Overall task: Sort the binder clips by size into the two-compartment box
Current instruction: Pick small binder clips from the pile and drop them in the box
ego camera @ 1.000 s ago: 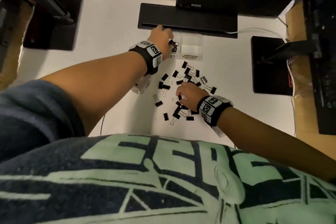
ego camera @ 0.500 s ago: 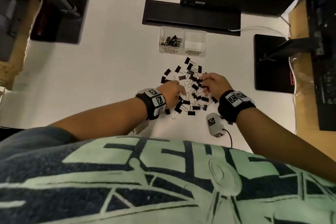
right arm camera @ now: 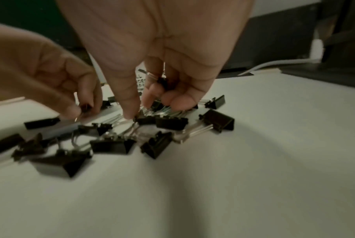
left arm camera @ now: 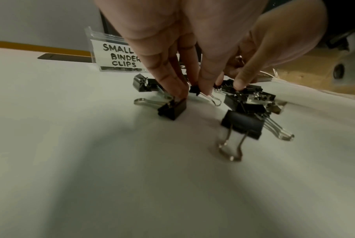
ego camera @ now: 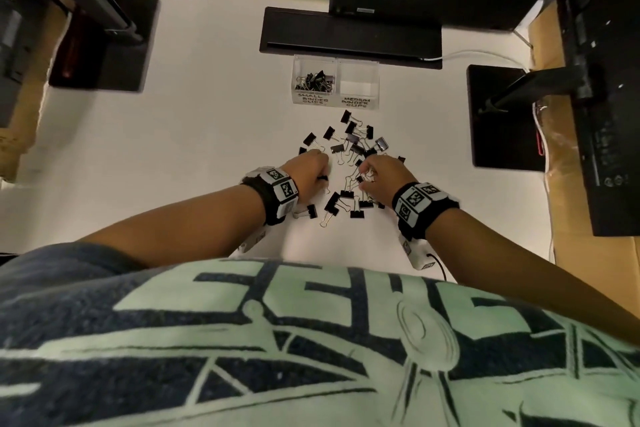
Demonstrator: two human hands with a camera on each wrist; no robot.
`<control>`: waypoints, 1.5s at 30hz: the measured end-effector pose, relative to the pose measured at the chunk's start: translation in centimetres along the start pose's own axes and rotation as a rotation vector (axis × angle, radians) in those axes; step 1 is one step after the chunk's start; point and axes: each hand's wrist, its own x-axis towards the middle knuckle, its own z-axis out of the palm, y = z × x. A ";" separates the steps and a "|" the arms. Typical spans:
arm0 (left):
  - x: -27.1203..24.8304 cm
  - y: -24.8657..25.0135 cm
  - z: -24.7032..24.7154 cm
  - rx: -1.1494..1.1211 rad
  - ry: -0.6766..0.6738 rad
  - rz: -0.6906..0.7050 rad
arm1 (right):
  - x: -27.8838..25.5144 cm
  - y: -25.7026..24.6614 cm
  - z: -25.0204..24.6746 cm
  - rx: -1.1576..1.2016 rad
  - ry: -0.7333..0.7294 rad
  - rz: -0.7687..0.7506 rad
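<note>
A pile of black binder clips (ego camera: 349,152) in two sizes lies on the white table, in front of the clear two-compartment box (ego camera: 375,80). Its left compartment, labelled small, holds several small clips (ego camera: 313,80); the right one, labelled medium, shows none. My left hand (ego camera: 323,172) is at the pile's left edge and pinches a small clip (left arm camera: 195,91) between thumb and fingers. My right hand (ego camera: 363,177) is at the pile's right side; its curled fingers hold a small clip (right arm camera: 162,82) against the palm while thumb and forefinger touch another clip (right arm camera: 144,120).
A black monitor base (ego camera: 349,33) stands right behind the box. Black stand plates sit at the left (ego camera: 104,45) and right (ego camera: 502,118) of the table. A white cable (ego camera: 485,55) runs along the back right. Larger clips (left arm camera: 241,124) lie close to my wrists.
My left hand came back from the small-clip compartment to the pile and now pinches a clip. My right hand shifted right across the pile and stayed low over it.
</note>
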 end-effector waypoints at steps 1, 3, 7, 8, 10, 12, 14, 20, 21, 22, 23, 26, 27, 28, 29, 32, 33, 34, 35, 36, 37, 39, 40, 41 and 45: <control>-0.1 0.0 -0.2 -0.038 0.019 -0.023 | 0.1 -0.1 0.2 -0.036 -0.001 -0.014; -0.3 -0.1 -0.7 -0.131 0.067 -0.079 | 0.1 -0.3 0.4 -0.097 -0.004 -0.044; -0.8 -0.1 -1.2 -0.302 0.134 -0.126 | -0.1 -0.7 0.5 -0.127 -0.006 -0.045; -0.8 -0.1 -1.2 -0.325 0.136 -0.136 | -0.1 -0.7 0.4 -0.114 -0.002 -0.024; -0.9 0.2 -1.1 -0.327 0.122 -0.163 | -0.2 -0.9 0.2 -0.094 0.002 0.013; -1.1 0.7 -1.1 -0.290 0.107 -0.172 | -0.3 -1.1 0.0 -0.097 0.000 0.019; -1.2 1.2 -0.9 -0.260 0.085 -0.184 | -0.3 -1.3 0.0 -0.106 -0.005 0.012; -1.1 1.7 0.2 -0.225 -0.004 -0.200 | -0.4 -1.0 0.0 -0.010 0.031 -0.028; -1.1 1.8 0.0 -0.241 0.013 -0.201 | -0.4 -0.9 -0.1 0.041 0.056 -0.016; -0.9 1.8 -0.3 -0.270 0.040 -0.203 | -0.3 -0.7 -0.3 0.091 0.078 0.003; -0.7 1.9 -0.9 -0.311 0.078 -0.215 | -0.2 -0.6 -0.4 0.128 0.093 0.025; 0.8 1.9 -3.4 -0.451 0.207 -0.292 | 0.2 -0.6 -0.7 0.122 0.084 0.051; 1.5 1.8 -4.3 -0.480 0.241 -0.308 | 0.2 -0.6 -0.7 0.103 0.066 0.050; 2.3 1.7 -5.4 -0.495 0.271 -0.314 | 0.3 -0.6 -0.7 0.086 0.048 0.046; 3.0 1.6 -6.4 -0.500 0.299 -0.309 | 0.3 -0.6 -0.5 0.067 0.034 0.041; 5.0 1.3 -9.3 -0.429 0.376 -0.286 | 0.3 -0.5 -0.1 0.008 0.007 -0.001; 5.6 1.2 -10.0 -0.384 0.399 -0.280 | 0.4 -0.5 0.0 -0.013 0.000 -0.011; 6.2 1.1 -10.7 -0.342 0.413 -0.274 | 0.4 -0.5 0.1 -0.026 0.000 -0.021; 6.7 1.0 -11.2 -0.305 0.411 -0.269 | 0.4 -0.6 0.2 -0.030 0.002 -0.026; 7.2 0.9 -11.6 -0.269 0.394 -0.266 | 0.5 -0.6 0.2 -0.031 0.006 -0.036; 7.7 0.8 -12.0 -0.234 0.367 -0.262 | 0.5 -0.7 0.2 -0.034 0.004 -0.047; 8.5 0.6 -12.5 -0.157 0.312 -0.258 | 0.7 -0.7 0.1 -0.046 -0.010 -0.076; 8.8 0.5 -12.6 -0.125 0.295 -0.256 | 0.8 -0.6 0.0 -0.048 -0.019 -0.088; 9.1 0.5 -12.8 -0.103 0.277 -0.254 | 0.8 -0.6 0.0 -0.047 -0.034 -0.088; 9.3 0.7 -12.8 -0.042 0.210 -0.236 | 1.3 -1.1 -0.9 0.053 -0.068 0.021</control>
